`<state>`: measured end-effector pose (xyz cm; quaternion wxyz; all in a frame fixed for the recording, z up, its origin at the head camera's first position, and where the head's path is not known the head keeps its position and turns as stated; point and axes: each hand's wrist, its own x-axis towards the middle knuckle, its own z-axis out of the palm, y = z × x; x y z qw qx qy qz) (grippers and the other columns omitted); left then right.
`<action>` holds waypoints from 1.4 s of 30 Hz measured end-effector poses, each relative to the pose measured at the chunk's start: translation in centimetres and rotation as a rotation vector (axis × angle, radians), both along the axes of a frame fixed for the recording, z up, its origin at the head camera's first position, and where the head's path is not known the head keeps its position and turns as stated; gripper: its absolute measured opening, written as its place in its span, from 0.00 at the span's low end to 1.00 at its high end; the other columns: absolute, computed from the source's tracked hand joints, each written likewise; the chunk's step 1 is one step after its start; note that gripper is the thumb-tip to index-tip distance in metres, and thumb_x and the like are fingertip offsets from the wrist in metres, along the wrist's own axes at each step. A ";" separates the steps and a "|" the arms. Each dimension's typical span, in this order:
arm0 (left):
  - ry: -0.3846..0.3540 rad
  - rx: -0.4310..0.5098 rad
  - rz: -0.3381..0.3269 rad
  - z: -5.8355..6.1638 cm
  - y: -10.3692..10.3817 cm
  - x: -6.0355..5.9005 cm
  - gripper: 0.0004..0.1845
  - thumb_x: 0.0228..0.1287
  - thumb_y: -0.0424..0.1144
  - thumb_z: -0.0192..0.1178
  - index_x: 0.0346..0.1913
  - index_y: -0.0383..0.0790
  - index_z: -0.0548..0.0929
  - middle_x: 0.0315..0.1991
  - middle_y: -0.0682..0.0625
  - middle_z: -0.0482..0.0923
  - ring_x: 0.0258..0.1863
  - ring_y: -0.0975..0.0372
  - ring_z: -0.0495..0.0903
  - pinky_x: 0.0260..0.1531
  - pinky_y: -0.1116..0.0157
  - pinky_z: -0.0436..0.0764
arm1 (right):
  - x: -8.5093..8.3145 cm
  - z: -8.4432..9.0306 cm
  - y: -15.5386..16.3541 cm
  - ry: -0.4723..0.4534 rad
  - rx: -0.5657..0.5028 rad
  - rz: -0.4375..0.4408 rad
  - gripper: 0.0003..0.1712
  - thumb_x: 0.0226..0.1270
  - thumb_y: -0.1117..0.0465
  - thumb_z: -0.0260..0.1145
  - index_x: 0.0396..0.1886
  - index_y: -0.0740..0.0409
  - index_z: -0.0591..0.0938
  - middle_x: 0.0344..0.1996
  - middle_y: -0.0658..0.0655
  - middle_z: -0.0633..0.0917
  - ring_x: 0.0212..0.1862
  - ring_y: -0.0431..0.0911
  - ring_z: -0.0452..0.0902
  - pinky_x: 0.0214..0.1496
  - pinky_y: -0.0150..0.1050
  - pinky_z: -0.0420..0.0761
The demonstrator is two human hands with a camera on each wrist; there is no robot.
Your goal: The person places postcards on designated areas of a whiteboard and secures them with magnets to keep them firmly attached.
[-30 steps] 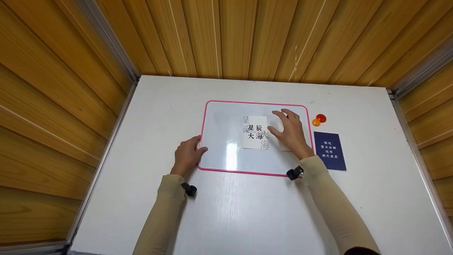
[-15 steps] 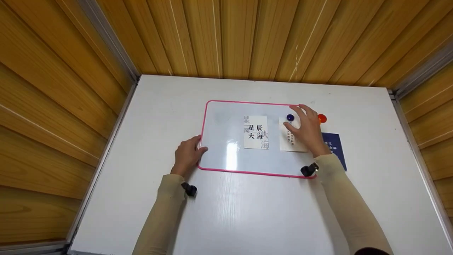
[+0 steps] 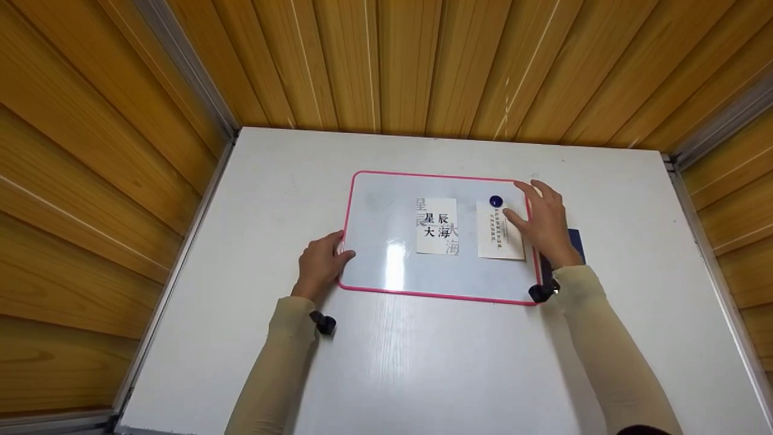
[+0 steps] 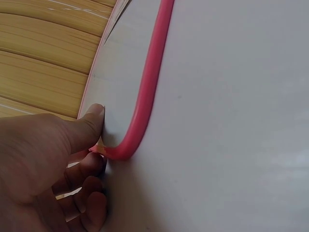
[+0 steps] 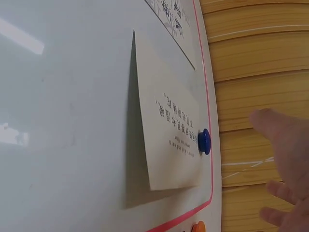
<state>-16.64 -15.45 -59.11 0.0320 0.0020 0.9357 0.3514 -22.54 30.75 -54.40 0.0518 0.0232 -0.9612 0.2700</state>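
A whiteboard point(image 3: 380, 211) with a pink rim lies on the table in the head view. My left hand point(image 3: 319, 263) grips its left edge, and in the left wrist view the thumb point(image 4: 89, 125) rests on top by the rim's corner. On the board's right part is a white card point(image 3: 500, 248) under a round blue magnet point(image 3: 496, 201). The right wrist view shows this card point(image 5: 166, 140) with one side lifted off the board. Another white card point(image 3: 436, 241), with large characters, lies at the board's middle. My right hand point(image 3: 546, 223), fingers spread, hovers over the right edge, holding nothing.
A dark blue card point(image 3: 575, 238) lies right of the board, mostly covered by my right hand and wrist. An orange magnet point(image 5: 199, 227) shows at the bottom of the right wrist view. Wooden panel walls point(image 3: 398, 66) stand behind the table point(image 3: 386, 362).
My right hand has moved to the right, off the right-hand card, uncovering it and the blue magnet. It now hides the red and orange magnets. My left hand has stayed in place.
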 end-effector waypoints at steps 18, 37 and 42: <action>-0.001 0.009 0.006 -0.1 0.1 0.2 0.31 0.68 0.47 0.69 0.71 0.40 0.77 0.62 0.42 0.82 0.61 0.48 0.80 0.61 0.47 0.76 | 0.2 -0.7 3.7 -0.031 0.023 -0.059 0.38 0.71 0.51 0.69 0.77 0.51 0.68 0.78 0.69 0.59 0.77 0.69 0.49 0.74 0.69 0.51; -0.003 -0.003 0.011 -0.1 0.2 0.2 0.31 0.67 0.47 0.69 0.71 0.40 0.77 0.53 0.43 0.86 0.45 0.54 0.80 0.54 0.51 0.79 | -0.5 -1.6 7.1 -0.132 0.038 -0.116 0.37 0.76 0.52 0.64 0.80 0.54 0.64 0.78 0.72 0.56 0.77 0.71 0.47 0.72 0.72 0.51; -0.009 0.011 0.020 0.1 0.2 0.2 0.31 0.67 0.47 0.69 0.71 0.41 0.77 0.53 0.43 0.86 0.46 0.54 0.81 0.55 0.50 0.79 | -0.8 -1.6 7.9 -0.138 0.056 -0.120 0.35 0.77 0.56 0.63 0.78 0.57 0.65 0.76 0.74 0.58 0.74 0.74 0.51 0.72 0.72 0.53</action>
